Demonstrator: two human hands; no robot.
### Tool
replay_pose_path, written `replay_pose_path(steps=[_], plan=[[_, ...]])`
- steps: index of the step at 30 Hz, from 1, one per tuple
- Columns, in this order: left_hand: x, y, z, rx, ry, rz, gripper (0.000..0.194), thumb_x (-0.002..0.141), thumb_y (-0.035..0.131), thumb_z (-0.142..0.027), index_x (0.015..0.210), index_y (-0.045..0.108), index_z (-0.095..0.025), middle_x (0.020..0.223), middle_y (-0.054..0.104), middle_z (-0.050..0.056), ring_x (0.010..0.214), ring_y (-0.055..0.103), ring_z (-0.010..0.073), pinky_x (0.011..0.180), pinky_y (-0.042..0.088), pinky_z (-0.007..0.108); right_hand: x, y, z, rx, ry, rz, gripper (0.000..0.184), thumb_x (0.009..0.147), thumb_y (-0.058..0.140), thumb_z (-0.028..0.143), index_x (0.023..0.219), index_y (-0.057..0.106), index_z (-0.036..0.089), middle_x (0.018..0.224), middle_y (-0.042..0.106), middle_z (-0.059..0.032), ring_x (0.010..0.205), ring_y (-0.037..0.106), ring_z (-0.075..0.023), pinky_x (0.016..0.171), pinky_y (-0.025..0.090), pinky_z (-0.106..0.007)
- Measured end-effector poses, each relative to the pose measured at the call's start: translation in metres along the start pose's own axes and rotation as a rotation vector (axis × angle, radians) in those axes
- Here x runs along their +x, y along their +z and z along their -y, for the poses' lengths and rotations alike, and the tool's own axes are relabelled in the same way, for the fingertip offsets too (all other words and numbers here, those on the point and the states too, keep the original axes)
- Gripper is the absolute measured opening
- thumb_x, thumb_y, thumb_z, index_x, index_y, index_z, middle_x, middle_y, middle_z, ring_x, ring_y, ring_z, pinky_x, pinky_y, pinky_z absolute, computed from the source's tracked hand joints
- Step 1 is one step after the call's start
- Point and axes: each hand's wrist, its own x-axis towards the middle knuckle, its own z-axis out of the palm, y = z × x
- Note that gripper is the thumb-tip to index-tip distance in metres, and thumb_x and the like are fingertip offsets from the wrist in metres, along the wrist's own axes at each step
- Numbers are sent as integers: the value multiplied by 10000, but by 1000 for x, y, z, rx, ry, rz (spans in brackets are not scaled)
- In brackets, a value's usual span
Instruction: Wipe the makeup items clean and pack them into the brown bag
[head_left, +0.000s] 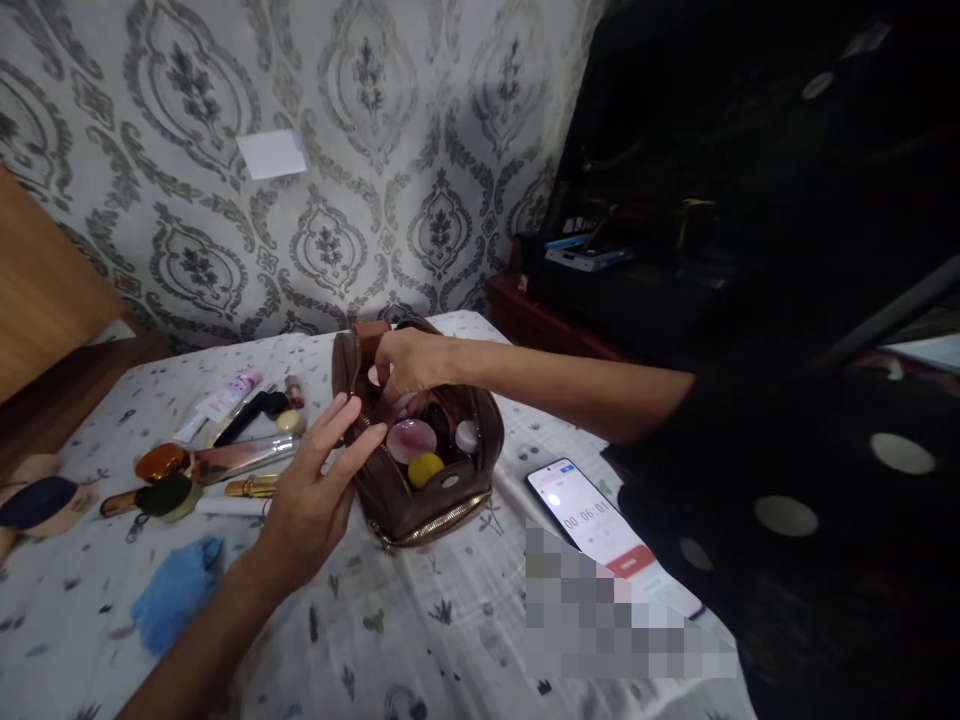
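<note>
A brown zippered makeup bag (431,520) lies unzipped on the patterned sheet. Inside it show a pink round container (411,440), a yellow round item (425,470) and a silvery round lid (466,436). My right hand (411,362) reaches over the far side into the bag, fingers curled downward; what they grip, if anything, is hidden. Along the bag's left edge rests my left hand (315,495), fingers stretched out and holding nothing.
Left of the bag lie several cosmetics, among them a pink-and-white tube (234,394), a clear long case (251,455) and an amber-lidded jar (161,462). A crumpled blue cloth (180,592) sits nearer. A phone (600,520) showing a timer lies at right.
</note>
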Motion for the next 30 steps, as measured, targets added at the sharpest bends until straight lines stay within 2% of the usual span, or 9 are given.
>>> replay_pose_path(steps=[3, 6, 9, 11, 14, 18, 22, 25, 30], plan=[[0, 1, 0, 5, 5, -1, 688, 911, 458, 64, 1520, 381, -248, 1559, 404, 132, 1512, 321, 248, 1224, 356, 446, 8, 5, -3, 59, 17, 16, 192, 728, 750, 83, 919, 766, 84, 719, 743, -41, 658, 712, -181, 631, 563, -228], [1, 1, 0, 5, 13, -6, 690, 907, 463, 67, 1519, 384, -244, 1567, 396, 126, 1517, 312, 247, 1232, 345, 434, 11, 8, -8, 131, 12, 20, 234, 784, 698, 87, 1013, 744, 68, 757, 753, -56, 630, 714, -169, 605, 566, -225], [1, 1, 1, 10, 10, 0, 696, 905, 468, 67, 1522, 382, -244, 1573, 390, 128, 1516, 312, 255, 1237, 334, 443, 11, 7, -15, 177, -8, 1, 371, 783, 713, 109, 1152, 696, 84, 803, 761, -44, 687, 726, -171, 592, 554, -209], [1, 1, 1, 16, 7, 2, 700, 904, 469, 67, 1524, 380, -246, 1570, 396, 129, 1512, 320, 260, 1232, 343, 452, 11, 7, -20, 120, -53, -47, 461, 731, 762, 122, 1186, 684, 103, 900, 769, -57, 788, 732, -195, 618, 545, -213], [0, 1, 1, 9, 1, 2, 707, 909, 466, 61, 1529, 371, -264, 1570, 402, 122, 1504, 338, 259, 1222, 361, 461, 11, 8, -26, -6, -122, -109, 506, 682, 782, 124, 1180, 692, 122, 1040, 759, -73, 920, 717, -218, 672, 523, -213], [1, 2, 0, -8, -10, -12, 686, 926, 442, 35, 1528, 371, -286, 1580, 398, 117, 1499, 349, 274, 1201, 390, 492, 7, 9, -25, -2, -141, -141, 638, 713, 740, 127, 1336, 607, 131, 1132, 738, -77, 967, 700, -208, 700, 505, -204], [1, 0, -1, -18, -19, 3, 626, 944, 398, 13, 1514, 380, -246, 1553, 420, 149, 1510, 327, 276, 1196, 397, 499, 3, 12, -22, -39, -150, -181, 609, 726, 716, 114, 1326, 615, 129, 1168, 725, -91, 1013, 686, -221, 752, 499, -209], [1, 0, 1, -21, -8, -2, 588, 955, 364, 2, 1495, 389, -229, 1519, 452, 164, 1510, 326, 273, 1188, 403, 512, 8, 16, -25, -57, -150, -196, 599, 688, 745, 109, 1277, 639, 120, 1109, 733, -85, 950, 691, -228, 724, 494, -223], [0, 2, 3, -44, -5, -39, 512, 962, 351, 3, 1430, 445, -184, 1476, 483, 178, 1518, 309, 273, 1196, 398, 506, 15, 23, -29, 48, -173, -195, 411, 755, 663, 138, 1165, 671, 155, 792, 718, -7, 667, 663, -173, 614, 474, -234]])
